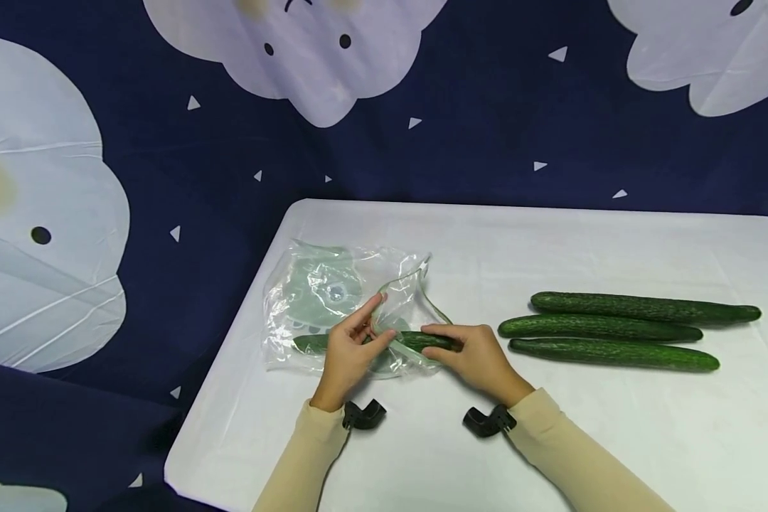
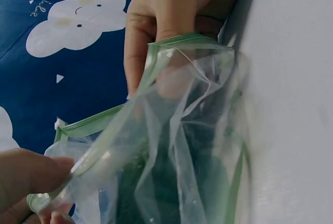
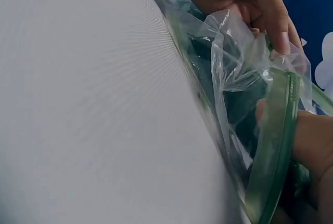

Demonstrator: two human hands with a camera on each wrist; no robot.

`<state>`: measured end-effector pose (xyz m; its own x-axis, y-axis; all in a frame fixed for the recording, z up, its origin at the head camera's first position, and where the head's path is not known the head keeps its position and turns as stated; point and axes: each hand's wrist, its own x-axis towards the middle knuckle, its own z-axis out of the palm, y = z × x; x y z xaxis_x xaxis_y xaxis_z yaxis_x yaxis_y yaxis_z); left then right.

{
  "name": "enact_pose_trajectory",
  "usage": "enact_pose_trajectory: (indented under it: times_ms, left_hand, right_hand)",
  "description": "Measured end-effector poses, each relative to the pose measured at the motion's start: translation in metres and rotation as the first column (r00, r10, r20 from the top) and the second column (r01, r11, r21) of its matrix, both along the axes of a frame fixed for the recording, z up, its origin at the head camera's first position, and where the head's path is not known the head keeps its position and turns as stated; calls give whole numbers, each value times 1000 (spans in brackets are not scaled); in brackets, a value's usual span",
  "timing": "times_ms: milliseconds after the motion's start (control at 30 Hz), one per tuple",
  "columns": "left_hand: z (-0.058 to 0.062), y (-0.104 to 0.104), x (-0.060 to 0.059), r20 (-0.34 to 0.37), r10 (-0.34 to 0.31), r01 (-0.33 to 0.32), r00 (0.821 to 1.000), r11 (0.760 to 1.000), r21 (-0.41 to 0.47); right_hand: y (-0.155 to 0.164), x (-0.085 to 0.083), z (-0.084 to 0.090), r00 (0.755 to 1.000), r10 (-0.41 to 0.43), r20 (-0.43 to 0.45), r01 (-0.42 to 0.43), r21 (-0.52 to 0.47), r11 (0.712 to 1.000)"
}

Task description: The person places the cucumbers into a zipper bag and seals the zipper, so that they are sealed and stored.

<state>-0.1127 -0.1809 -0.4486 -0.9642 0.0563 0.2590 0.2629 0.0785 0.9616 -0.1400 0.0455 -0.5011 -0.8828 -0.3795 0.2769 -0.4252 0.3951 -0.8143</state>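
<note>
A clear zip bag point(image 1: 380, 259) with a green zip edge and a pale green print lies on the left part of the table. Inside it is a cucumber point(image 1: 310, 343), whose right end comes out to the bag's mouth. My left hand point(image 1: 348, 352) pinches the bag's green edge between thumb and fingers; the left wrist view shows this pinch on the zip edge point(image 2: 86, 161). My right hand point(image 1: 480, 355) grips the cucumber's right end at the mouth. In the right wrist view, its thumb is behind the clear film and the green zip strip point(image 3: 281, 141).
Three more cucumbers lie side by side to the right: a far one point(image 1: 640, 307), a middle one point(image 1: 601, 328) and a near one point(image 1: 614, 353). They rest on the white table point(image 1: 614, 427). A dark blue cloth point(image 1: 473, 163) with clouds lies beyond the table edge.
</note>
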Motion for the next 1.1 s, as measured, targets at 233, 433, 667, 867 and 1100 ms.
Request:
enact_pose_trajectory:
  times_ms: [233, 433, 667, 867, 1100]
  left_hand:
    - [-1, 0, 2, -13, -19, 19, 1000, 999, -28]
    - [0, 3, -1, -11, -43, 42, 999, 998, -56]
    - [-3, 13, -14, 9, -72, 73, 997, 992, -107]
    - [-9, 5, -13, 13, -84, 85, 996, 983, -160]
    - [7, 8, -10, 13, -117, 118, 993, 980, -163]
  right_hand:
    - [5, 0, 0, 996, -6, -91, 15, 97, 995]
    - [9, -3, 5, 986, 27, 162, -19, -46, 999]
    - [16, -2, 28, 904, 106, 415, 16, -280, 960]
    - [14, 1, 41, 907, 68, 417, 52, -270, 961]
    - [19, -2, 34, 897, 119, 425, 54, -373, 926]
